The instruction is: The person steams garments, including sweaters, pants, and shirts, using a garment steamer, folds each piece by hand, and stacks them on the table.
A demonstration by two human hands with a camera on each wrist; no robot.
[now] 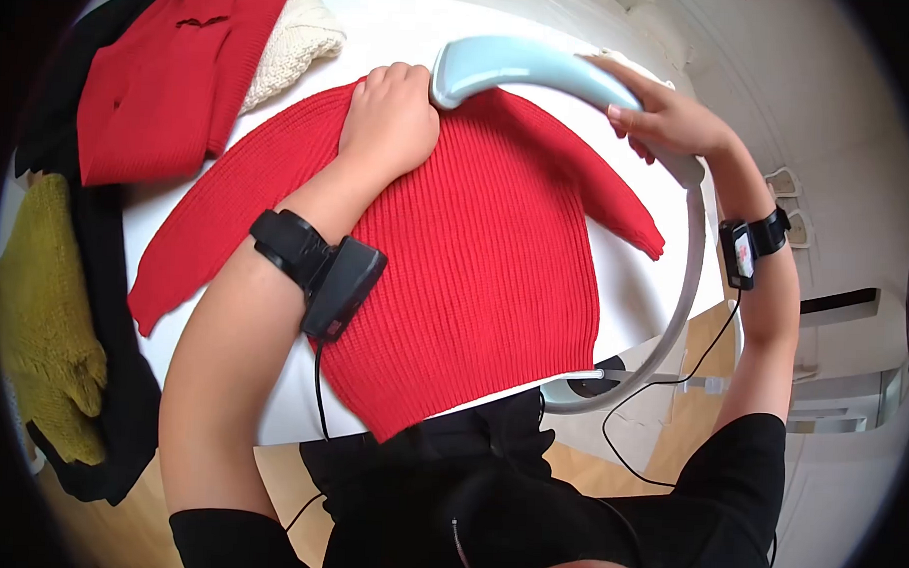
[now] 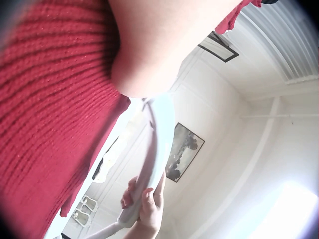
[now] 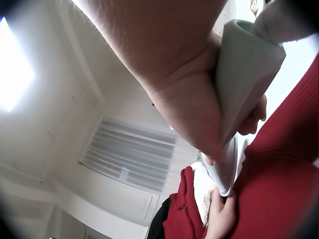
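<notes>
A red ribbed sweater [image 1: 486, 255] lies spread on a white board, its sleeves out to both sides. At the sweater's top edge my left hand [image 1: 392, 120] grips the knit with curled fingers. My right hand [image 1: 670, 119] holds the handle of a pale blue garment steamer [image 1: 512, 61], fingers wrapped round it. The steamer's head is at the neckline, right beside my left knuckles. From the handle's end a grey hose [image 1: 691, 262] curves down toward the sweater's hem. In the right wrist view the steamer handle [image 3: 244, 74] fills my palm.
Another red knit garment [image 1: 160, 103], a cream knit [image 1: 294, 53] and black cloth are piled at the far left. An olive-green knit [image 1: 48, 310] hangs over the left side. The white board [image 1: 634, 300] shows around the sweater. A thin black cable [image 1: 610, 430] loops at the right.
</notes>
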